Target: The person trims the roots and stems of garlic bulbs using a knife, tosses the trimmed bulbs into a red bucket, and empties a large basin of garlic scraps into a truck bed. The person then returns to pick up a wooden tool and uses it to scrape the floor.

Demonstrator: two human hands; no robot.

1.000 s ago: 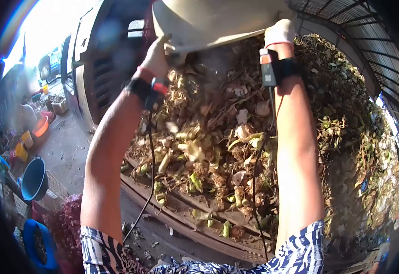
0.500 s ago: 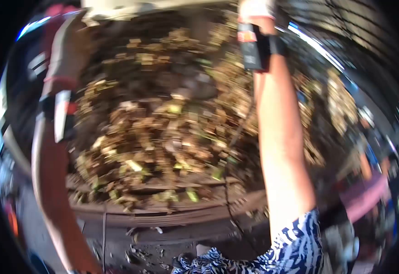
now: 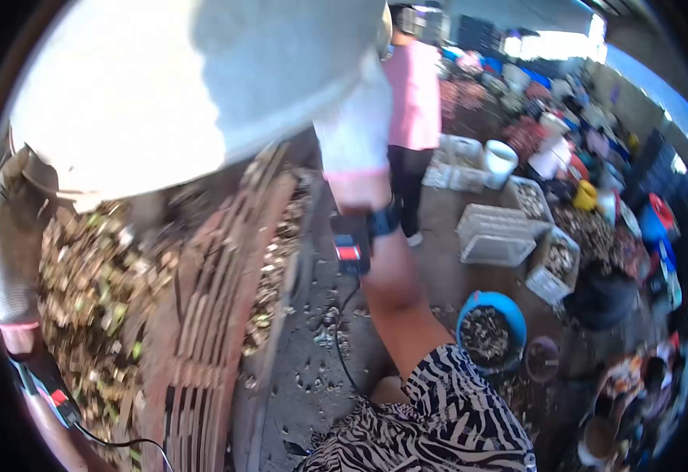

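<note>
A large white tub (image 3: 202, 94), its inside out of sight, is raised and tilted in the upper left, between both arms. My left hand (image 3: 23, 197), in a dirty glove, is closed on the tub's left edge. At the right side of the tub is my right hand (image 3: 357, 118) in a white glove, its fingertips mostly hidden behind it. Below the tub lies a pile of brown and greenish scraps (image 3: 92, 291), which look like shells or plant bits, beside a ridged brown wooden edge (image 3: 194, 346).
A person in a pink top (image 3: 415, 94) stands just beyond my right hand. White crates (image 3: 495, 236), a blue bucket (image 3: 492, 334) and a white bucket (image 3: 501, 161) stand on the right. Other people (image 3: 627, 377) are at lower right. Debris dots the grey floor (image 3: 312, 346).
My view has swung right, away from the pile. The white tub now looms much larger and higher, moved along with both hands, and the crates and buckets have come into sight.
</note>
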